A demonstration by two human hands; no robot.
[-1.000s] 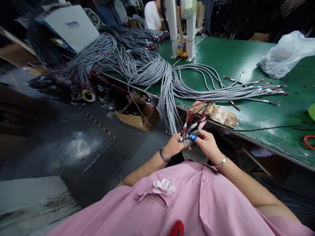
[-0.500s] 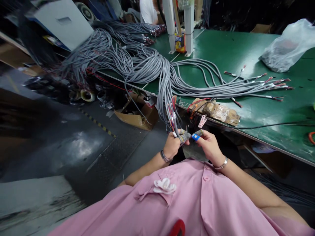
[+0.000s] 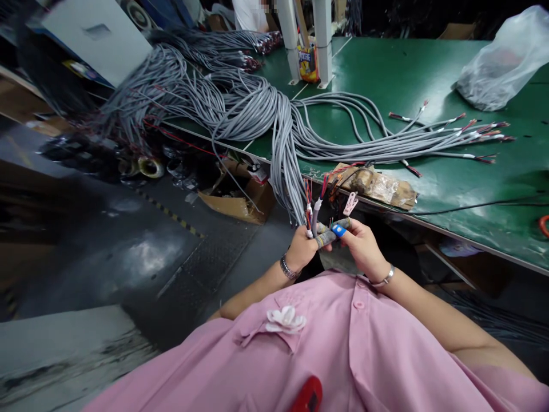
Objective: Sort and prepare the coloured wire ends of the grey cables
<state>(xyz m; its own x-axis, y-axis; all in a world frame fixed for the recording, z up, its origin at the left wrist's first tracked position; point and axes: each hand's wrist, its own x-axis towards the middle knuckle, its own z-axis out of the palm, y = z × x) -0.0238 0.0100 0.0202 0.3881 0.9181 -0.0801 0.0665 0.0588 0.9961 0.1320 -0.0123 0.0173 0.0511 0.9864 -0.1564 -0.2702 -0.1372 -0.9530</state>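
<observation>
The green worktop (image 3: 386, 68) runs across the room, and a great heap of grey cables (image 3: 257, 109) sprawls over it, one thick hank drooping off the near edge almost to the person's hands. A clear plastic bag (image 3: 493, 74) slumps toward the far right, and a lumpy taped cardboard piece (image 3: 381, 189) lies along the near edge.

Just off that edge, the left hand (image 3: 300, 249) has its fingers clenched round a couple of stripped cable ends (image 3: 316, 212). Those have just spread from one tight bunch into two upright sprays, red and blue wires fanning out on top; to my eye, that makes the ends easier to tell apart and handle singly.

The right hand (image 3: 364, 249) meets it, thumb in a blue wrap (image 3: 338, 230), tips drawn close; I can't tell whether they grip anything. A pink clip (image 3: 350, 203) sits just beyond, and a few thin wire tips (image 3: 330, 221) poke up between the two hands.
</observation>
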